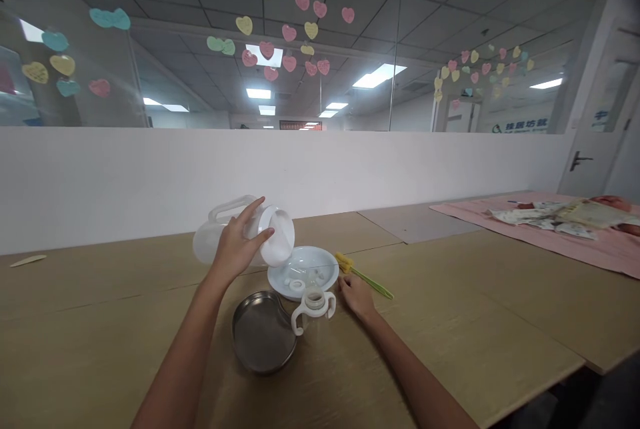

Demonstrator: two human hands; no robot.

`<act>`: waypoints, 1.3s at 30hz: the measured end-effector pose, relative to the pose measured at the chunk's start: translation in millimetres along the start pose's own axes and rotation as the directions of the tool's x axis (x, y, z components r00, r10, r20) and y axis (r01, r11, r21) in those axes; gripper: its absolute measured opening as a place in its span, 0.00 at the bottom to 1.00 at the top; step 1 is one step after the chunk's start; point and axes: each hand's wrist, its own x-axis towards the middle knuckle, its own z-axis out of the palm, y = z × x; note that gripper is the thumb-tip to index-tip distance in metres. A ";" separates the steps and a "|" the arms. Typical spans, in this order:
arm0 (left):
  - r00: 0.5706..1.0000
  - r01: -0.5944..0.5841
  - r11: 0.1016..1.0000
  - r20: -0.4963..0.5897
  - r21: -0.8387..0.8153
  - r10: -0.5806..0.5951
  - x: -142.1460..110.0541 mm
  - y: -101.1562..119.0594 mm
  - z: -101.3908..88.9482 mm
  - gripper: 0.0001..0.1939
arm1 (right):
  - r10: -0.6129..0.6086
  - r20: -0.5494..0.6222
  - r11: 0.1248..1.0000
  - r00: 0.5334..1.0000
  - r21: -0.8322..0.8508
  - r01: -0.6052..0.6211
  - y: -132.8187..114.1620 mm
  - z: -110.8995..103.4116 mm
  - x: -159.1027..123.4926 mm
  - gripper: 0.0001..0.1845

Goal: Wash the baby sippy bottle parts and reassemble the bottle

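A translucent plastic pitcher (206, 242) with a white lid (278, 235) is tipped on its side, its lid end over the white bowl (327, 262). My left hand (239, 242) is closed around the pitcher near the lid. At the bowl's right rim, my right hand (356, 295) has its fingers curled against the edge. Small clear and white parts, one a white ring (297, 285), lie in the bowl. In front of it stands a clear baby bottle (315, 302), open at the top, with a white two-handled collar.
A kidney-shaped metal tray (265, 335) lies left of the bottle. A yellow-headed brush with a green handle (373, 282) rests beyond my right hand. Farther right, a pink cloth (465, 212) carries folded fabrics. A flat wooden stick (29, 261) lies far left. A white wall (150, 182) borders the table.
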 end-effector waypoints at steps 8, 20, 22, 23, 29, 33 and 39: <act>0.986 0.089 0.974 -0.123 -0.207 -0.117 3.3 -4.9 -0.7 0.29 | -0.007 0.047 1.000 0.999 -0.013 0.007 0.8 1.8 0.2 0.23; 0.941 -0.097 0.992 0.318 -0.083 0.118 -19.1 44.7 -16.7 0.21 | -0.013 0.044 0.999 0.999 -0.049 0.016 -1.2 0.8 -1.8 0.23; 0.935 -0.102 0.991 0.331 -0.084 0.124 -20.8 47.0 -16.3 0.21 | -0.022 0.040 0.997 0.999 -0.071 0.024 -1.3 1.1 -2.6 0.22; 0.941 -0.094 0.991 0.316 -0.097 0.120 -20.5 47.2 -16.0 0.22 | -0.029 0.037 0.996 0.999 -0.078 0.032 -1.2 1.1 -2.8 0.22; 0.973 0.050 0.951 -0.202 -0.305 -0.116 -7.4 31.5 -22.2 0.34 | -0.043 0.035 0.995 0.998 -0.088 0.046 0.2 1.2 -2.2 0.23; 0.904 0.167 0.946 -0.341 -0.277 -0.259 -0.3 1.8 -34.6 0.38 | -0.039 0.059 0.996 0.997 -0.080 0.044 0.0 2.5 -2.6 0.23; 0.854 0.285 0.950 -0.416 -0.125 -0.311 7.7 -57.6 -41.5 0.42 | -0.063 0.038 0.992 0.997 -0.103 0.067 -0.6 2.4 -3.9 0.22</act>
